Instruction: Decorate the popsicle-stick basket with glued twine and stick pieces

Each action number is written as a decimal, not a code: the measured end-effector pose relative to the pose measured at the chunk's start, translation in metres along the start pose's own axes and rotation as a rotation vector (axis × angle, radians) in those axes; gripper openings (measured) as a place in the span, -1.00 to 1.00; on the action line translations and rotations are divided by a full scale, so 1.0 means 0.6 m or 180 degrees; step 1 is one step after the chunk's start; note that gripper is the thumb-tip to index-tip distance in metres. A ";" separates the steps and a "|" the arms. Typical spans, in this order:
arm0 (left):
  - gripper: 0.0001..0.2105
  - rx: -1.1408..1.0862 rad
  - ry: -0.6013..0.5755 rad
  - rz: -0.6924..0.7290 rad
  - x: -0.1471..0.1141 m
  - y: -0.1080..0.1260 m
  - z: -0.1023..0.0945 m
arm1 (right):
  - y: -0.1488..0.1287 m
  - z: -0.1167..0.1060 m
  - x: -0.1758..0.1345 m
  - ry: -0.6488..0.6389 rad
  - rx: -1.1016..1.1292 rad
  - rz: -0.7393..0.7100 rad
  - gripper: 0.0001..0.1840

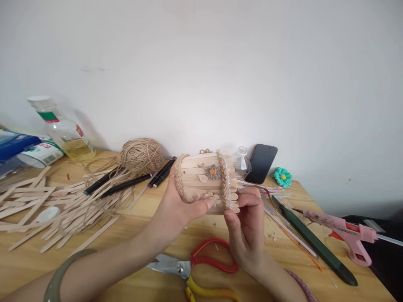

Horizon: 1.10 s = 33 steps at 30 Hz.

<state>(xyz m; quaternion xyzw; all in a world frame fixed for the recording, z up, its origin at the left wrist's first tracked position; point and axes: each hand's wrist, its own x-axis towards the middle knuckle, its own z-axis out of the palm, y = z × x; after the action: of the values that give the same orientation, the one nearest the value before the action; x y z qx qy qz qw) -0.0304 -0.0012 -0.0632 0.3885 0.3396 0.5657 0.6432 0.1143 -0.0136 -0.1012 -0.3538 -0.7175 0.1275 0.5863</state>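
A round pen-holder-like cup of wooden craft sticks (192,167) is tilted on its side above the table. Braided twine rings both its ends, and a grey flower with an orange centre, a heart and small wooden flowers decorate its side. My left hand (181,207) wraps around the cup from the left, its thumb lying along the small flowers. At the cup's right end, my right hand (250,226) has its fingers curled in, the thumb touching the lower edge by the braid (224,178). Whatever lies between those fingertips is too small to make out. Scissors (189,266) with red and yellow handles lie below.
Left are loose craft sticks (75,209), black markers (122,184), a twine ball (141,155) and a glass bottle (67,134). Right are a phone (261,163), a teal flower (282,177), a dark green cutter-like tool (317,243) and a pink glue gun (343,230) near the table edge.
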 end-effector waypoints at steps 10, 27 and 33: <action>-0.44 0.0496 0.0213 0.0097 0.016 0.025 -0.025 | 0.008 -0.014 0.015 0.0042 0.0158 0.0522 -0.94; -0.82 0.3272 -0.1848 -0.0351 0.033 0.061 -0.051 | -0.006 -0.033 0.046 -0.1078 -0.0637 0.0121 -0.90; -0.58 0.3597 -0.1059 0.0110 0.022 0.053 -0.040 | -0.029 -0.041 0.044 -0.0742 -0.1832 -0.0990 -0.88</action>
<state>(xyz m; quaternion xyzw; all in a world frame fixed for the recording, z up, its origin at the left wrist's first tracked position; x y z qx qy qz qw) -0.0648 0.0165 -0.0462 0.7601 0.4765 0.2389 0.3717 0.1295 -0.0144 -0.0638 -0.3741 -0.8315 -0.1313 0.3890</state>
